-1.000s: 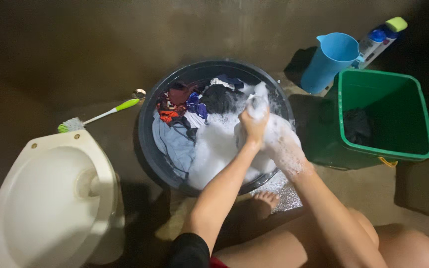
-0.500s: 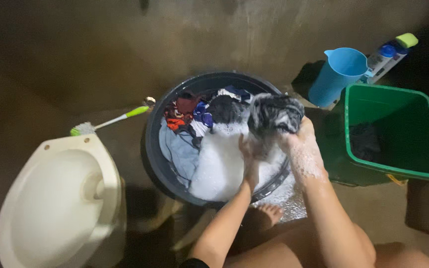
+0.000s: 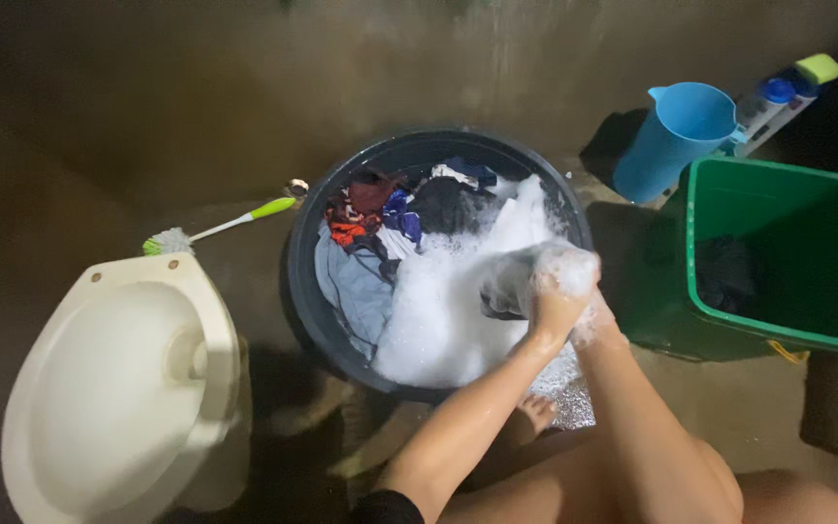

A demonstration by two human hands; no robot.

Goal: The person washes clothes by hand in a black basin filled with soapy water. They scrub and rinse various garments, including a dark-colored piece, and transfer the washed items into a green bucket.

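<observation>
Left of the basin (image 3: 295,281) sit a toilet (image 3: 109,378) and a brush (image 3: 215,226) on the floor. In the basin, unwashed-looking clothes (image 3: 366,243) still pile along its left and far side, with suds (image 3: 438,311) over the rest, so much washing seems left. At its right rim the left hand (image 3: 557,306) and right hand (image 3: 594,325) meet, fingers curled tight on a dark garment (image 3: 506,291) under foam. Right of the basin, a green bin (image 3: 778,335) holds one dark piece; behind stand a blue jug (image 3: 676,136) and bottles (image 3: 778,97). Nothing blocks the hands.

Single head-worn view, looking steeply down, close over basin (image 3: 314,301), floor
</observation>
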